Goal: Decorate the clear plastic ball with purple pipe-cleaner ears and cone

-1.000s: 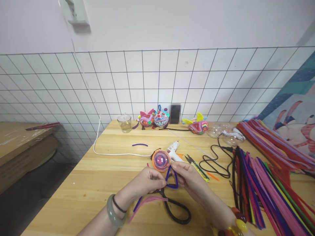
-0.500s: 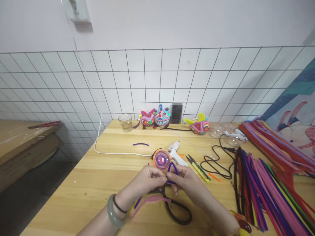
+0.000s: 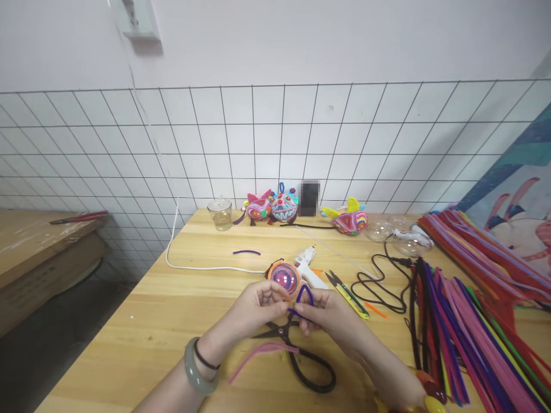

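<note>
Above the scissors (image 3: 282,331), the right hand (image 3: 323,310) pinched a bent purple stem (image 3: 305,287), one end pointing toward the left hand (image 3: 258,304), fingers parted.

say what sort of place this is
Probably a craft workspace: a glue gun, black scissors and bunches of pipe cleaners lie on a wooden table.

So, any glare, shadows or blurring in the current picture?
Head view: small white glints on the round, clear, orange-rimmed dome; head view: soft shadow below the white wall socket; head view: a dark upright rectangle at the back is pixelated.
</note>
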`<action>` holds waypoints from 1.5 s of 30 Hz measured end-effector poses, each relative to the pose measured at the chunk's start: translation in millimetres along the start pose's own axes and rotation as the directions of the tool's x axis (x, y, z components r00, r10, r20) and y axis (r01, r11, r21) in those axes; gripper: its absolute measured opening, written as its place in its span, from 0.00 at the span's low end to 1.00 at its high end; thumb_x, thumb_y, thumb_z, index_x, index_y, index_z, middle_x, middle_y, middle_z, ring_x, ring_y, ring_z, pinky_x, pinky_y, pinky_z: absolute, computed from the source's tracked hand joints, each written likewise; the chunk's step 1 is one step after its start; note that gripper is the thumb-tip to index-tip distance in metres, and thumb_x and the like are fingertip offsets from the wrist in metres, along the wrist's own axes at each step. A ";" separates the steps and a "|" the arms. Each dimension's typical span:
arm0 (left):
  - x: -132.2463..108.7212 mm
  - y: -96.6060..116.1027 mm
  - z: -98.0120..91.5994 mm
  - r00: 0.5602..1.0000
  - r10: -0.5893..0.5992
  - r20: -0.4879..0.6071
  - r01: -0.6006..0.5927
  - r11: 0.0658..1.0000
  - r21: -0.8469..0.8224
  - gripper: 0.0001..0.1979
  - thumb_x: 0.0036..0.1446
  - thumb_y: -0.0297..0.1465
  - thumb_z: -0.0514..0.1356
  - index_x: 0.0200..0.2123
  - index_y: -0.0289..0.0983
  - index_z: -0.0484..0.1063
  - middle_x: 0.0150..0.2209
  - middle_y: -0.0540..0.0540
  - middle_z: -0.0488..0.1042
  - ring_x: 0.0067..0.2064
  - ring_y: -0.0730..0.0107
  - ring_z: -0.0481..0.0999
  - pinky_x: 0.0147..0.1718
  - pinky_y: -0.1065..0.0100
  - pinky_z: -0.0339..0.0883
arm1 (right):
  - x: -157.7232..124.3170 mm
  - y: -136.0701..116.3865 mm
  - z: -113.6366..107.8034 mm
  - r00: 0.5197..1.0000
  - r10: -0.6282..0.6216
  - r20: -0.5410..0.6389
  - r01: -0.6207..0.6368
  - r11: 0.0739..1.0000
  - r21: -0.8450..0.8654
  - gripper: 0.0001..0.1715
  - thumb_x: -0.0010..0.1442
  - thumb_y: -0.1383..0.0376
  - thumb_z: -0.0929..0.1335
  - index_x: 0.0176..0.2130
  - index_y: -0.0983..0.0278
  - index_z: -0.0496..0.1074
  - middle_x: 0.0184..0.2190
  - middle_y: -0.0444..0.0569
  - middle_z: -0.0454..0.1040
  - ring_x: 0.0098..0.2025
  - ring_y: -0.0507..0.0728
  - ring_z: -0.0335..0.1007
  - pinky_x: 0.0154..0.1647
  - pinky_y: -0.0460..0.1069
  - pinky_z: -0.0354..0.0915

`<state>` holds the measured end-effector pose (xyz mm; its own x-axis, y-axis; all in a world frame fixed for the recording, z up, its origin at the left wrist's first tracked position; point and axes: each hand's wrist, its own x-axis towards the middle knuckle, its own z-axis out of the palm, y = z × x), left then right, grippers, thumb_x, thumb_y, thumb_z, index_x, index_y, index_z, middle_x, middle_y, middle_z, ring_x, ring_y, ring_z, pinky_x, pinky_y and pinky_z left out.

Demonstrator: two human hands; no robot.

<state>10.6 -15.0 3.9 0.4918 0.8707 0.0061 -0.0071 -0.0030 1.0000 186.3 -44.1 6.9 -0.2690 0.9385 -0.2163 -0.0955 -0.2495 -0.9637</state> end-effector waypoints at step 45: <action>-2.8 -7.8 16.8 0.992 -0.126 0.025 0.126 0.920 -0.371 0.17 0.46 0.40 0.64 0.29 0.29 0.75 0.25 0.41 0.76 0.24 0.72 0.72 0.21 0.74 0.61 | 5.4 13.4 10.1 0.985 -0.086 -0.148 0.117 0.971 0.209 0.17 0.43 0.56 0.75 0.24 0.67 0.74 0.17 0.41 0.72 0.19 0.47 0.64 0.23 0.43 0.63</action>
<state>23.9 -25.7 -3.9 0.5104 0.8515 -0.1200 -0.2669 0.2895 0.9192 173.9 -44.8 -5.6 -0.1145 0.9815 -0.1532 -0.3244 -0.1827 -0.9281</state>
